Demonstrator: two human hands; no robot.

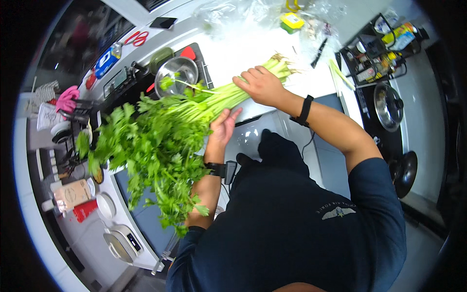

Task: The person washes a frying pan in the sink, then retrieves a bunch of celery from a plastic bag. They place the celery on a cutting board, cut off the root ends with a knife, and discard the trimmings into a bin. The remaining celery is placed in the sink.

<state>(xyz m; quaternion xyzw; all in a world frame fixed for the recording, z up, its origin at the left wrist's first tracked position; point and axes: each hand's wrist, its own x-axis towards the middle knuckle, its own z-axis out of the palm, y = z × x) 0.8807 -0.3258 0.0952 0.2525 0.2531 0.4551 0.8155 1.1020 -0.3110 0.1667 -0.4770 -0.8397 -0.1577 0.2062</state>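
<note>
A large bunch of leafy celery [160, 146] lies across both my hands, roots to the right and leaves spreading to the left. My right hand [261, 85] is closed around the pale stalks near the root end. Beneath the stalks, my left hand [224, 126] supports the bunch with its palm up and its fingers partly extended. The leaves cover part of my left forearm. Behind the leaves, a stainless steel bowl [177, 76] stands at the sink, partly hidden by them. A knife [319, 53] and a few loose pale stalks [341, 75] lie on the counter to the right.
Clear plastic bags [233, 14] and a yellow-and-green box [292, 22] lie at the counter's back. Red scissors [138, 38] rest at the back left. A black spice rack [375, 54] and a lidded pan [388, 106] on the stove stand right. A cream-coloured electric cooker [122, 244] sits lower left.
</note>
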